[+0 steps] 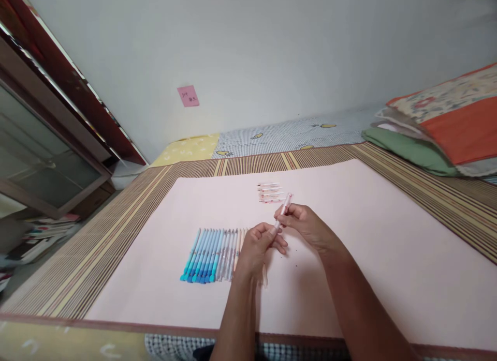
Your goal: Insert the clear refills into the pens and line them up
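Observation:
Both my hands hold one pale pink pen (283,208) above a pink sheet (349,257). My left hand (259,244) pinches its lower end with curled fingers. My right hand (303,222) grips its middle, with the capped tip pointing up and away. To the left of my left hand, a row of several pens (212,255) lies side by side on the sheet, blue ones at the left and paler ones at the right, partly hidden by my wrist. A small group of several pink pens or caps (269,192) lies just beyond my hands.
The pink sheet rests on a striped woven mat (116,226) over a bed. Folded bedding and a pillow (442,128) lie at the far right. A wall with a pink sticky note (188,95) is behind. A glass-door cabinet (42,144) and stacked books (42,237) stand at left.

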`<state>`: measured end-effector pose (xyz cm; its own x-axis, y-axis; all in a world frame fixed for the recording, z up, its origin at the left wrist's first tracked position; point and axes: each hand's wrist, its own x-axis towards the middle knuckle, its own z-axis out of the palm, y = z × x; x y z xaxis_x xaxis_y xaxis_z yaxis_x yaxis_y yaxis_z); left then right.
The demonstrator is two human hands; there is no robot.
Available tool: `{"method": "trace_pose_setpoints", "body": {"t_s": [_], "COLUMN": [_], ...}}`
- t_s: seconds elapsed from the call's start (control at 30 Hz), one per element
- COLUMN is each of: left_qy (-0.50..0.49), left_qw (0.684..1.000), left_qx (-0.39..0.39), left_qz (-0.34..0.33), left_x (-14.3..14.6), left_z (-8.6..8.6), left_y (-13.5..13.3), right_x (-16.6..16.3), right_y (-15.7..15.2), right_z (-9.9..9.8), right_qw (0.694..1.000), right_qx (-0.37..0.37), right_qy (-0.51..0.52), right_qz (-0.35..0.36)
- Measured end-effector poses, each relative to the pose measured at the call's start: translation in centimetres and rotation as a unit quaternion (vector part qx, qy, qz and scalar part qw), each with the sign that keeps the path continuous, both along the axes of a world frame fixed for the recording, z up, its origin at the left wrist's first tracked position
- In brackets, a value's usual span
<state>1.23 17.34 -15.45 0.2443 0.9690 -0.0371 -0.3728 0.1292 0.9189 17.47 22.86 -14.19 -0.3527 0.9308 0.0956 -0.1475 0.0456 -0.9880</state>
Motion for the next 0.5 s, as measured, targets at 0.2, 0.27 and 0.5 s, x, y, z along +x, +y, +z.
{"method": "trace_pose_setpoints", "body": {"t_s": [0.2,0.27,0.5], "left_qy": [0.026,0.03,-0.094], "left_qw": [0.996,0.994,0.986], "left_qx": [0.041,0.043,0.003], "left_qz": [0.08,0.099,0.139], "left_x": [0.2,0.3,0.6], "left_z": [-0.5,-0.4,0.5], "left_y": [0.2,0.1,0.1], "right_x": [-1.1,-1.4,-1.7], "right_y": [-0.3,-0.3,-0.2], "right_z": [0.6,0.7,0.0], "right_qw": [1.0,1.0,0.995], "right_qx": [0.023,0.015,-0.024], "right_qy": [0.013,0.015,0.074], "right_qz": [-0.005,-0.022,-0.056]}}
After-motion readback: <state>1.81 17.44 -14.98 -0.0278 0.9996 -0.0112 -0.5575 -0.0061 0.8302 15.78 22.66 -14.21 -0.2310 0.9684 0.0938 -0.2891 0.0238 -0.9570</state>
